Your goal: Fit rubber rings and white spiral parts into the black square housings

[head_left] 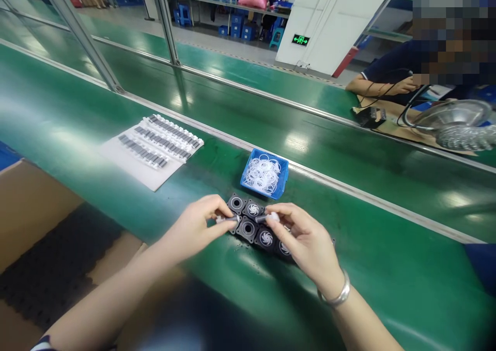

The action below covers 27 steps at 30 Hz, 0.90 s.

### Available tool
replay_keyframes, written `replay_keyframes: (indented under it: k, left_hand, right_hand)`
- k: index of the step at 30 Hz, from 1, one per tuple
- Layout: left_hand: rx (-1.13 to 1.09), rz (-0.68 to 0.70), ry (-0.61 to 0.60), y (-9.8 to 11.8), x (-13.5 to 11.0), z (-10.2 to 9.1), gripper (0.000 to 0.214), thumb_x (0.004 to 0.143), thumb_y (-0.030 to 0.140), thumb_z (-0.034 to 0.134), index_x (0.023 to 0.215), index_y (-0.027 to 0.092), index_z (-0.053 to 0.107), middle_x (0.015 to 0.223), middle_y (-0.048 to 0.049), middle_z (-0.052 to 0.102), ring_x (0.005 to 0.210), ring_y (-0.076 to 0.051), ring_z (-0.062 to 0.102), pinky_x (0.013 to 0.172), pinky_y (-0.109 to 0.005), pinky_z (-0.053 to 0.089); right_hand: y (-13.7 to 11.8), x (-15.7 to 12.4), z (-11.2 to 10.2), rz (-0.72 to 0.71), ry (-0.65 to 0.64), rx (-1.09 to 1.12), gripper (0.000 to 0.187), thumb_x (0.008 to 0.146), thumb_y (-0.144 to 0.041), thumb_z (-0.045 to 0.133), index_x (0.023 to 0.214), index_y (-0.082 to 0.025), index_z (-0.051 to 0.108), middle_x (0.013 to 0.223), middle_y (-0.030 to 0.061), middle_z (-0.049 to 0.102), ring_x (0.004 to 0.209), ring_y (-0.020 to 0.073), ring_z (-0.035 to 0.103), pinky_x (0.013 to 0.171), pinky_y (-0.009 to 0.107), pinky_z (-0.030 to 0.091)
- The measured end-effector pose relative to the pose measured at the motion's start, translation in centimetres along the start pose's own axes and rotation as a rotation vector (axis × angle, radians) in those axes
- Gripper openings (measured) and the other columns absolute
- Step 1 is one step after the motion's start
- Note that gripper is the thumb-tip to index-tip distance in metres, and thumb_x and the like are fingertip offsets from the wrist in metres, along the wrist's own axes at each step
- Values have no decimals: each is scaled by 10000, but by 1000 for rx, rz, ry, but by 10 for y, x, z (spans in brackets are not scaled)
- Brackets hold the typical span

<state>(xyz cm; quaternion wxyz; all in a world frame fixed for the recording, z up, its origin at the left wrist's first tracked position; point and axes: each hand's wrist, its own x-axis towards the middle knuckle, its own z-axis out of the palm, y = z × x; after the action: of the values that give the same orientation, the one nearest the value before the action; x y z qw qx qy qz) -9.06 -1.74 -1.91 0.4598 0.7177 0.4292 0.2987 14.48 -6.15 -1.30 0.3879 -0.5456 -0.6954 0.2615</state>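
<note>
Between the thumb and fingers of my left hand (205, 219) is a small grey cylindrical part (229, 219) with a white end. My right hand (304, 232) pinches a similar grey cylindrical part (262, 219) with a white cap. Both are held just above a cluster of square black fan-like housings (248, 229). Some housings show a white swirl of blades, others a dark round centre with a pale ring. My right hand hides the housings at that end. Just beyond them, a blue bin (284, 178) holds many thin white rings (263, 173).
A white board (145, 178) at the left carries rows of grey and white parts (157, 140). An open cardboard box (34, 196) with dark contents is at the lower left. Metal posts (165, 23) rise beyond the green bench (387, 268). Another person (399, 67) works across at the right.
</note>
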Motion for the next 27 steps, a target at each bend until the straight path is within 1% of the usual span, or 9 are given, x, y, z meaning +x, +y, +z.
replay_keyframes:
  k: [4, 8, 10, 12, 16, 20, 24, 26, 27]
  left_hand:
    - [47, 90, 64, -7, 15, -13, 100, 910, 260, 583, 932, 190, 651, 970, -56, 611, 899, -175, 590, 775, -286, 492]
    - [206, 173, 70, -9, 31, -8, 192, 902, 189, 556, 1080, 196, 628, 1005, -50, 615, 897, -175, 589, 823, -301, 492]
    - [281, 214, 33, -10, 37, -3, 276, 893, 145, 539, 1161, 196, 583, 1067, -56, 623, 942, -185, 593, 871, -321, 488]
    - [344, 263, -20, -11, 42, 2, 313, 890, 110, 507, 1189, 190, 553, 1104, -69, 626, 1005, -203, 591, 913, -343, 481]
    - [450, 338, -70, -11, 47, 7, 343, 876, 74, 482, 1201, 174, 532, 1094, -85, 629, 1053, -229, 587, 951, -381, 472]
    - [481, 337, -86, -10, 49, 10, 355, 863, 74, 493, 1200, 179, 534, 1109, -89, 636, 1063, -237, 597, 955, -396, 477]
    - [511, 340, -84, -5, 46, 9, 330, 871, 143, 548, 1200, 176, 557, 1103, -102, 642, 1056, -258, 603, 955, -422, 476]
    - [503, 346, -31, -5, 44, -1, 359, 868, 222, 608, 1222, 186, 556, 1160, -105, 629, 1105, -257, 585, 985, -405, 463]
    - [538, 318, 34, -6, 43, -9, 367, 869, 267, 623, 1223, 198, 557, 1183, -96, 623, 1123, -245, 579, 997, -379, 460]
  right_hand:
    - [5, 1, 13, -251, -140, -223, 196, 950, -190, 535, 1128, -200, 617, 1047, 74, 684, 976, 190, 645, 875, 352, 551]
    - [1, -1, 20, -414, -237, -430, 274, 948, -177, 522, 1217, -168, 574, 1143, 117, 655, 1043, 249, 606, 907, 455, 535]
    - [-2, -2, 18, -421, -249, -463, 339, 941, -195, 539, 1279, -167, 535, 1206, 135, 626, 1094, 262, 585, 930, 475, 525]
    - [-4, -5, 14, -415, -206, -449, 379, 938, -189, 542, 1314, -168, 502, 1226, 144, 612, 1125, 258, 573, 947, 472, 519]
    - [-2, -15, 11, -423, -104, -416, 355, 927, -137, 546, 1279, -163, 519, 1192, 143, 624, 1105, 247, 586, 941, 456, 519]
    - [6, -25, 14, -436, -87, -422, 311, 925, -146, 551, 1233, -179, 567, 1162, 130, 640, 1071, 251, 613, 921, 450, 528]
    - [13, -29, 14, -465, -77, -420, 306, 922, -154, 554, 1226, -171, 585, 1160, 132, 642, 1071, 260, 617, 926, 455, 525]
    - [15, -30, 11, -483, -72, -412, 309, 918, -143, 554, 1225, -159, 588, 1174, 140, 635, 1089, 263, 606, 931, 454, 519]
    - [15, -31, 10, -492, -69, -408, 311, 916, -137, 555, 1225, -153, 589, 1181, 143, 632, 1099, 264, 600, 934, 453, 515]
